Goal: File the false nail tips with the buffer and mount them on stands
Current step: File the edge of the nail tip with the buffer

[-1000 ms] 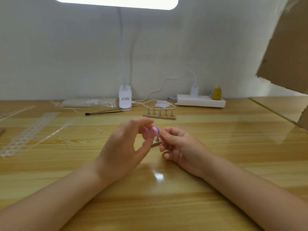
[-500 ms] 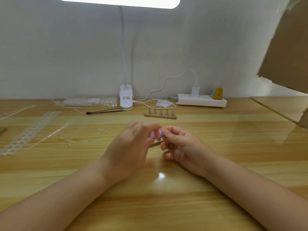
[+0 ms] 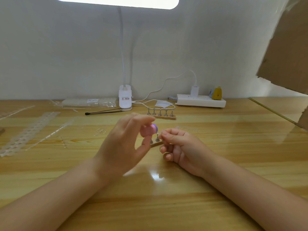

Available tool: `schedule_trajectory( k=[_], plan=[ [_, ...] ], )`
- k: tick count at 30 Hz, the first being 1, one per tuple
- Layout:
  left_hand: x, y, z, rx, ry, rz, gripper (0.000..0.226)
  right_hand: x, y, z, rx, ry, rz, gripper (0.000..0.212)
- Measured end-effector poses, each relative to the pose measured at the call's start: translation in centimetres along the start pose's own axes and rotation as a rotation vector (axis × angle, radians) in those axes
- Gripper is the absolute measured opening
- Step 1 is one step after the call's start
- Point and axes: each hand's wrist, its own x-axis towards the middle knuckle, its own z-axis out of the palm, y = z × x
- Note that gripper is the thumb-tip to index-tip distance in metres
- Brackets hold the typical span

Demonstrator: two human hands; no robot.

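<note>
Left hand (image 3: 123,147) lifted, fingers pinching buffer (image 3: 150,130); right hand (image 3: 181,147) pinching nail tip (image 3: 157,134).

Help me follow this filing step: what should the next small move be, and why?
Probably another short stroke of the pink and purple buffer, gripped by the left hand, across the nail tip pinched by the right hand. The two sit just apart, and the tip is not yet on the near stand.
</note>
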Motion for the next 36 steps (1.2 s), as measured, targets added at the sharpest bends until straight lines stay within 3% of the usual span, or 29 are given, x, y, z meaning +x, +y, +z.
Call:
schedule_trajectory(
  k=[3, 8, 10, 13, 17, 19, 22, 26, 31, 36],
  plan=[
    [0.2, 1.2, 0.7, -0.07, -0.073, 0.12, 0.036, 0.0, 0.0, -0.1, -0.041, -0.05, -0.003, 0.018],
    [-0.3, -0.4, -0.3, 0.017, -0.059, -0.021, 0.044, 0.1, 0.0, -0.1, 0.048, 0.006, 0.003, 0.01],
    [0.1, 0.4, 0.1, -0.062, -0.014, 0.031, 0.038, 0.1, 0.1, -0.2, 0.031, 0.005, -0.004, 0.015],
    [0.0, 1.1, 0.7, -0.044, -0.09, 0.12, 0.035, 0.1, 0.0, -0.2, 0.004, -0.031, -0.004, 0.019],
    [-0.4, -0.1, 0.0, 0.027, -0.034, -0.068, 0.04, 0.1, 0.0, -0.2, 0.061, 0.018, 0.001, 0.006],
    [0.0, 0.4, 0.3, -0.028, 0.022, -0.015, 0.035, 0.2, 0.1, -0.2, 0.037, 0.018, -0.009, 0.011],
    [0.0, 1.3, 0.9, -0.041, -0.055, 0.092, 0.039, 0.2, 0.1, -0.2, -0.011, -0.022, -0.011, 0.015],
    [-0.2, -0.1, -0.1, 0.081, -0.069, -0.06, 0.041, 0.2, 0.0, -0.2, 0.037, -0.008, -0.003, 0.011],
    [0.2, 1.5, 0.6, 0.007, -0.071, 0.126, 0.034, 0.2, 0.1, -0.2, -0.015, -0.039, -0.019, 0.015],
    [-0.2, -0.2, -0.2, 0.082, -0.084, -0.072, 0.043, 0.2, 0.0, -0.3, 0.04, -0.021, -0.017, 0.007]
  ],
)
